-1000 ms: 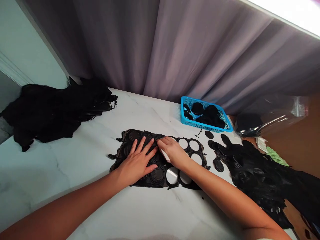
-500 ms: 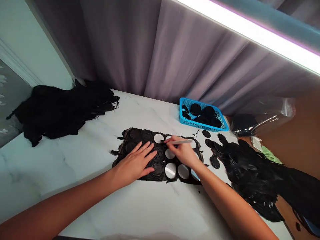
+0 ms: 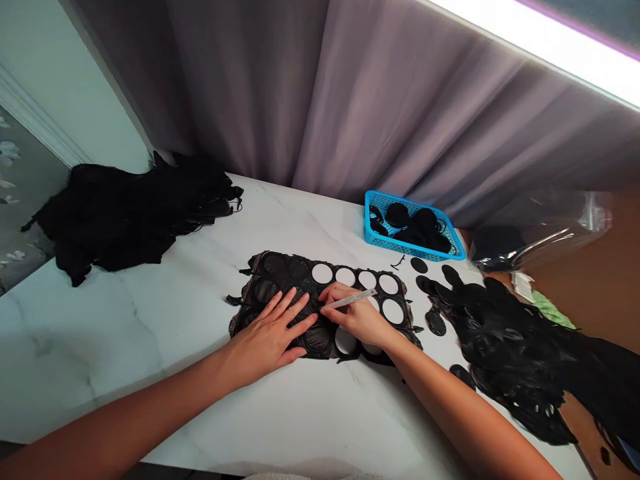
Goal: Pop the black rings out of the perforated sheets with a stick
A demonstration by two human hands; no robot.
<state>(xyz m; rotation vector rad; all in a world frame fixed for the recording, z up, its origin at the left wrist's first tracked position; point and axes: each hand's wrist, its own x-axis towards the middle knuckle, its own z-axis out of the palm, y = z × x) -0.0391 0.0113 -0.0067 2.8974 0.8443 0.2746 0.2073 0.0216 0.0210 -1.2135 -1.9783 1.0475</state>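
A black sheet with rows of round cut-outs lies on the white marbled table. Several of its circles on the right show white through open holes, while those on the left are still filled with black discs. My left hand is spread flat on the sheet's left part, pressing it down. In a pinch, my right hand grips a slim pale pen-like tool, its lower end by a circle near the sheet's middle. What tip the tool has is hidden by my fingers.
A blue plastic basket at the back holds black round pieces. Loose black discs and a heap of black scraps lie on the right. Another black pile sits at the back left. Beyond is a grey curtain.
My right hand with the tool has moved down and left, from a top-row circle to a middle-row one. My left hand stays flat on the sheet. The view has shifted slightly.
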